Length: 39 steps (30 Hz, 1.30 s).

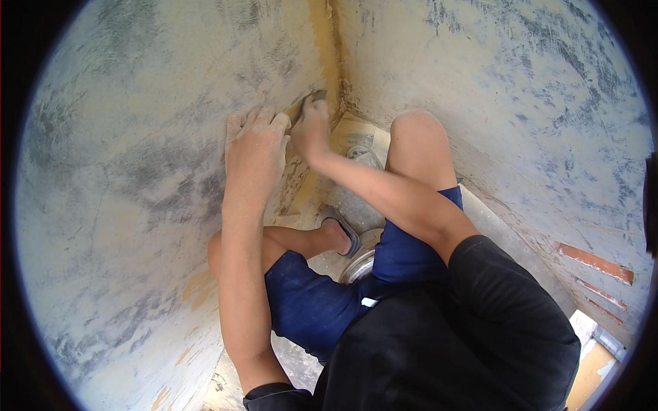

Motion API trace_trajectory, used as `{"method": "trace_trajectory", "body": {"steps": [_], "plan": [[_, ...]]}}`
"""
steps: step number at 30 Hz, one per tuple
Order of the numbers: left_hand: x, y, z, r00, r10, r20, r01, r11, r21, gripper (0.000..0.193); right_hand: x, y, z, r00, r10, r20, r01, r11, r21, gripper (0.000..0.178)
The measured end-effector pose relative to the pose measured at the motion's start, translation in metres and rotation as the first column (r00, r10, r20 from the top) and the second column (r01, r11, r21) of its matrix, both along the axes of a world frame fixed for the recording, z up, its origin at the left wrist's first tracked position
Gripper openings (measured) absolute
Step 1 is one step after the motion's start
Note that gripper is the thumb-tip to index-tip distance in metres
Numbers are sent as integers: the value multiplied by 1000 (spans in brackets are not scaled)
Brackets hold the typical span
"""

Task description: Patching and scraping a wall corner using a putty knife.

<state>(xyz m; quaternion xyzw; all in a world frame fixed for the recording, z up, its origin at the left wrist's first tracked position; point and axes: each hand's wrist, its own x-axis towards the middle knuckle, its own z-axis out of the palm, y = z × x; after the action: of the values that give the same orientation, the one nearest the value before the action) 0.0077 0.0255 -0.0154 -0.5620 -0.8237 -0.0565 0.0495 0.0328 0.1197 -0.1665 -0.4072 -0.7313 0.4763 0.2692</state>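
Note:
My left hand (257,154) lies against the pale, dust-smeared left wall (130,178), its fingers stretched out. Just to its right, my right hand (313,130) is closed around a dark, thin, flat piece (317,94) close to the wall corner. The piece is mostly covered by the fingers and slightly blurred, so its exact kind cannot be made out. A yellowish-brown strip (321,31) runs down the left wall beside the corner.
The right wall (521,89) has dark smears and exposed reddish patches (595,263) low down. Between my bent legs is a round, pale-rimmed container (363,259). A grey round object (358,152) lies near the corner. My sandalled foot (341,236) rests by the left wall.

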Motion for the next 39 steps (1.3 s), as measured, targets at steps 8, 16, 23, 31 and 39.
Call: {"method": "trace_trajectory", "body": {"steps": [8,16,23,31,39], "plan": [[-1,-2,1,1000,-3,-26,3,1000,3,16,-2,3,5,996,-28,80,35,996,-84,45],[1,1,2,1000,1,-16,-1,1000,-1,15,1,7,3,994,53,100,-53,999,2,54],[3,14,-2,998,-36,-53,37,999,6,13,-9,32,-14,983,-183,12,182,981,65,36],[1,5,2,1000,-9,-21,9,1000,-11,15,-4,21,-8,997,1,72,0,1000,-23,55],[-1,5,-2,998,-29,-53,29,1000,7,17,-3,31,-6,996,14,90,-5,994,-106,55]]}}
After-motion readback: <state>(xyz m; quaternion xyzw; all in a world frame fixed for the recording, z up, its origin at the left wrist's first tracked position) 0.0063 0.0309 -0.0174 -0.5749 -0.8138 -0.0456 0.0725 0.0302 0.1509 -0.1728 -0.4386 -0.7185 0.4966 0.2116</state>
